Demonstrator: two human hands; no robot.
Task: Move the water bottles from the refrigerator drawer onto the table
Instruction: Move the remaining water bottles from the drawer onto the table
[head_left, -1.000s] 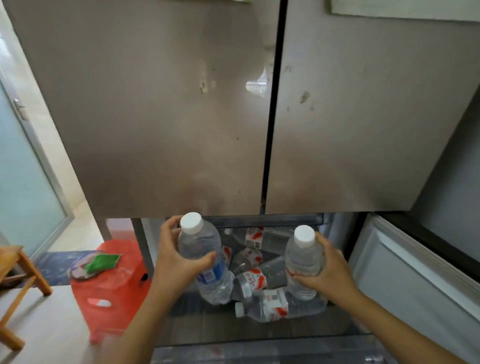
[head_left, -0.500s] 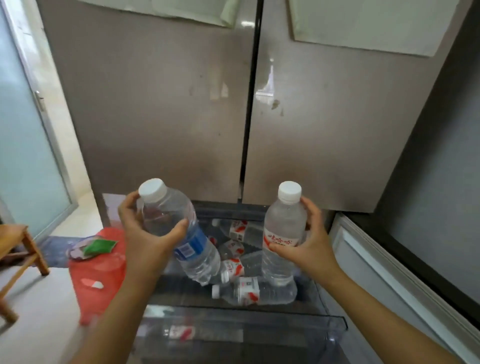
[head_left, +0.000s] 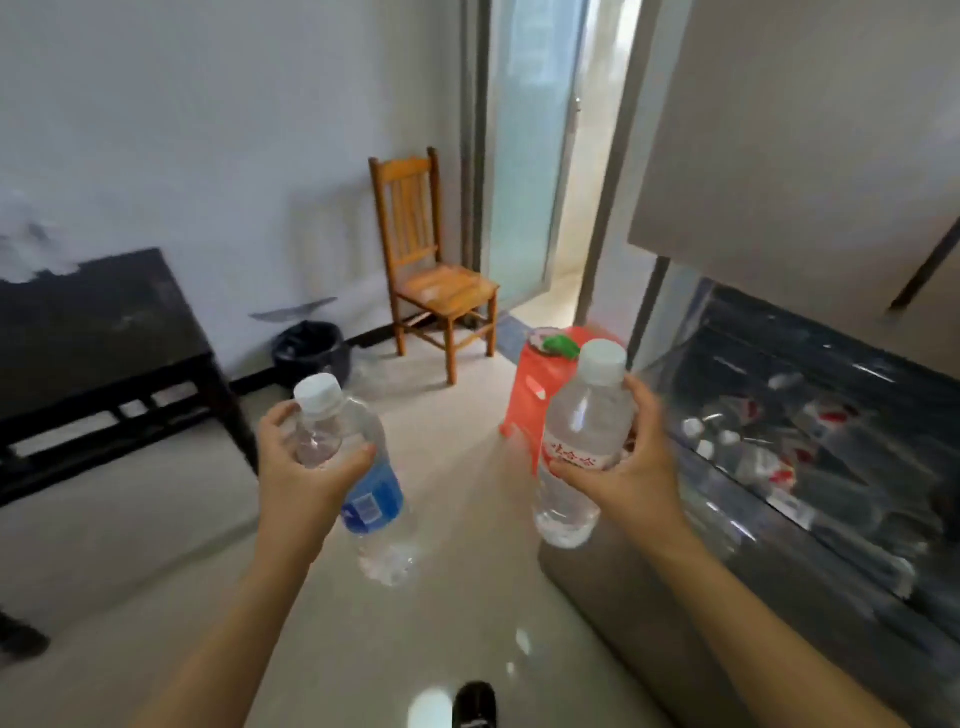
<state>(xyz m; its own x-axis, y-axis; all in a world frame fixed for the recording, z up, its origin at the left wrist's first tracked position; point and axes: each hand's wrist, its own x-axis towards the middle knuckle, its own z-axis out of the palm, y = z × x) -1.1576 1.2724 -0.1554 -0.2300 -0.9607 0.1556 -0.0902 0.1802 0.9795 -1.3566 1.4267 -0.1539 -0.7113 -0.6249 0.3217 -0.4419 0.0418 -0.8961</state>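
Head view looks down at two bare hands held out over the pale floor, each carrying one bottle. The left hand (head_left: 306, 467) wraps its fingers and thumb around the upper body of the blue-label bottle (head_left: 363, 483), pinching it just below the shoulder. The right hand (head_left: 623, 467) closes around the middle of the red-label bottle (head_left: 582, 447), thumb across the label.

The refrigerator drawer (head_left: 810, 467) stands open at the right, with more bottles lying in it, blurred. The dark table (head_left: 93, 332) sits at the far left against the wall, well apart from both hands. A wooden chair (head_left: 431, 260), a red stool (head_left: 545, 384) and a black bin (head_left: 311, 353) lie beyond the hands.

Judging from this, the step in hand is the carry to the table. To do it well, both grips should stay firm around the bodies, not the caps, and the bottles should be brought over the tabletop and set down base first, one clear of the other.

The blue-label bottle has its long axis tilted, white cap up and toward the far left, base down toward the near right. The red-label bottle is closer to upright, cap up and leaning slightly right, base toward the floor.
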